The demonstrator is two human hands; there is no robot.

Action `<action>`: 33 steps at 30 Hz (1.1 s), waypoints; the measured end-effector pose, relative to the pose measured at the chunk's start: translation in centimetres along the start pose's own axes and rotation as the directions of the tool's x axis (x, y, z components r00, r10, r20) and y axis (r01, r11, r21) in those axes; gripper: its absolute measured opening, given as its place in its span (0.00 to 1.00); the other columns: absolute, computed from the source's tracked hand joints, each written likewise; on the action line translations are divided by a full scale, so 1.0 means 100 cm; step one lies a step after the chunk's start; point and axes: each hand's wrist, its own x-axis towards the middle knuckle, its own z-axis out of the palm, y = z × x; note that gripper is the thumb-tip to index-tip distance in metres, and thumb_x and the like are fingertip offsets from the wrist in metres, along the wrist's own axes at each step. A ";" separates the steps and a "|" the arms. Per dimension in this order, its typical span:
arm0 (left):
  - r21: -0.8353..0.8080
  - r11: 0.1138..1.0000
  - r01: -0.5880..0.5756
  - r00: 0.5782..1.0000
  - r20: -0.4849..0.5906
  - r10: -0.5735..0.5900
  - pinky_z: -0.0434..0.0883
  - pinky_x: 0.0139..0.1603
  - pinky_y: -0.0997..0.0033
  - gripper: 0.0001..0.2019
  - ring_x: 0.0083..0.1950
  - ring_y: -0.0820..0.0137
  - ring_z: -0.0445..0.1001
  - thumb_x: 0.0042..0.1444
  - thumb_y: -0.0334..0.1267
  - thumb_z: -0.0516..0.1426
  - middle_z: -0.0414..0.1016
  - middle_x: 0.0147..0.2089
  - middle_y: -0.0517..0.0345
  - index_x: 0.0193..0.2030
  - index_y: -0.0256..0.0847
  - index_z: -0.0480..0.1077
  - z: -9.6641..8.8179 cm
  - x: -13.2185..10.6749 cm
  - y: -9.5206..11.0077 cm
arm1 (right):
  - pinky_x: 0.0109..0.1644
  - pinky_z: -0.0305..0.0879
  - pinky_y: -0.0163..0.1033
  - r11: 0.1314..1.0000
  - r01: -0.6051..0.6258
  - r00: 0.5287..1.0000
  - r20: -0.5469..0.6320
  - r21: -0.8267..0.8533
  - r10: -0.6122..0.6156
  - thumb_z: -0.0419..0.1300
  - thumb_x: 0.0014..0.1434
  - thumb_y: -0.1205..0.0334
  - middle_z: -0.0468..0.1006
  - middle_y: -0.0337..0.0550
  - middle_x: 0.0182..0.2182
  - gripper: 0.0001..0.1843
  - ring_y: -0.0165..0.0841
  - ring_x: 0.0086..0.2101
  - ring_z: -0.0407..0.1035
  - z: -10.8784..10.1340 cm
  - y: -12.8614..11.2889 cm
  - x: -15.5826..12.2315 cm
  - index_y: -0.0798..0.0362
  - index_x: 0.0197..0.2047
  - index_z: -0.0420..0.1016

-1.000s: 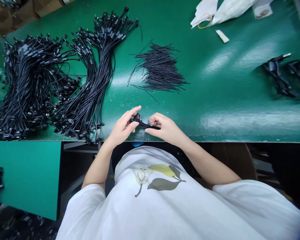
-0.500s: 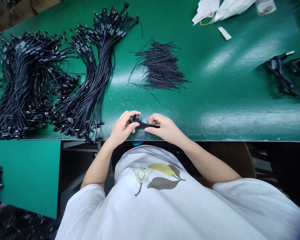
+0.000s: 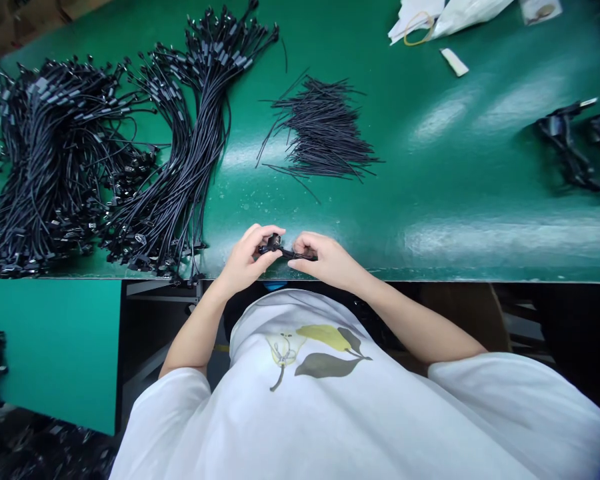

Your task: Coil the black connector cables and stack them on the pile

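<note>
Between my hands, just above the near edge of the green table [image 3: 430, 220], is a short black cable [image 3: 291, 254] gathered into a bundle. My left hand [image 3: 250, 257] is closed around its connector end, where a small metallic connector face shows between thumb and fingers. My right hand [image 3: 325, 259] pinches the other end with thumb and curled fingers; the tip there is hidden in the palm. Beyond the hands lies a pile of thin black twist ties [image 3: 327, 130].
To the left lie a bunch of black cables [image 3: 200, 147] and a larger heap of cables [image 3: 50, 153]. At the right edge are tied cable bundles [image 3: 567, 147]. White bags [image 3: 467, 17] with a yellow rubber band and a white scrap [image 3: 454, 62] lie at the back right.
The cable has turned slightly in my left hand, so more of the connector face shows. My right fingers have curled further at the cable's other end. The view has shifted a little.
</note>
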 end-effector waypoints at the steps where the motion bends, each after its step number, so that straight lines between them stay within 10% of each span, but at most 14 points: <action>1: -0.030 0.999 0.022 1.000 -0.017 -0.022 0.68 0.28 0.78 0.15 0.32 0.76 0.69 0.60 0.44 0.58 0.68 0.42 0.55 0.52 0.44 0.68 0.002 0.000 -0.001 | 0.34 0.54 0.36 1.000 0.024 0.999 -0.033 -0.018 -0.025 0.61 0.52 0.57 0.66 0.37 0.28 0.13 0.29 0.29 0.58 0.000 -0.001 0.000 0.52 0.28 0.61; 7: -0.288 0.952 0.107 0.993 -0.026 -0.119 0.64 0.18 0.81 0.13 0.19 0.85 0.63 0.60 0.43 0.58 0.64 0.41 0.61 0.50 0.46 0.64 0.010 -0.003 -0.005 | 0.37 0.60 0.39 0.996 0.084 0.987 -0.142 0.030 -0.079 0.61 0.52 0.60 0.69 0.40 0.30 0.11 0.32 0.31 0.64 -0.001 -0.008 -0.001 0.51 0.29 0.61; 15: -0.374 0.927 0.029 0.984 0.176 0.041 0.72 0.26 0.79 0.09 0.25 0.84 0.72 0.62 0.40 0.57 0.61 0.49 0.56 0.46 0.44 0.63 -0.010 0.000 0.009 | 0.25 0.59 0.35 0.766 -0.304 0.942 0.296 0.566 0.156 0.62 0.52 0.47 0.69 0.32 0.16 0.19 0.28 0.16 0.62 -0.005 -0.007 0.002 0.51 0.35 0.59; 21: -0.395 0.913 0.103 0.989 0.134 -0.054 0.71 0.27 0.78 0.12 0.23 0.81 0.71 0.61 0.43 0.58 0.70 0.41 0.61 0.47 0.44 0.61 -0.008 0.004 0.005 | 0.37 0.65 0.38 0.974 0.056 0.998 -0.016 0.221 -0.054 0.62 0.54 0.55 0.73 0.40 0.29 0.12 0.32 0.30 0.68 -0.006 -0.007 0.007 0.51 0.35 0.64; 24: -0.434 0.895 0.104 0.991 0.117 -0.058 0.71 0.26 0.78 0.14 0.23 0.81 0.71 0.59 0.44 0.60 0.70 0.41 0.62 0.46 0.44 0.60 -0.005 0.005 0.004 | 0.42 0.62 0.39 0.968 0.238 0.955 -0.163 -0.086 -0.249 0.62 0.54 0.62 0.71 0.43 0.35 0.07 0.33 0.36 0.65 -0.007 -0.008 0.008 0.52 0.34 0.67; 33: -0.457 0.865 0.205 0.977 0.139 -0.158 0.72 0.28 0.78 0.13 0.24 0.80 0.72 0.58 0.42 0.60 0.69 0.35 0.63 0.44 0.41 0.63 0.001 0.008 0.010 | 0.39 0.61 0.37 0.959 0.266 0.951 -0.136 -0.093 -0.277 0.62 0.55 0.62 0.69 0.41 0.34 0.08 0.31 0.33 0.64 -0.005 -0.009 0.011 0.52 0.34 0.66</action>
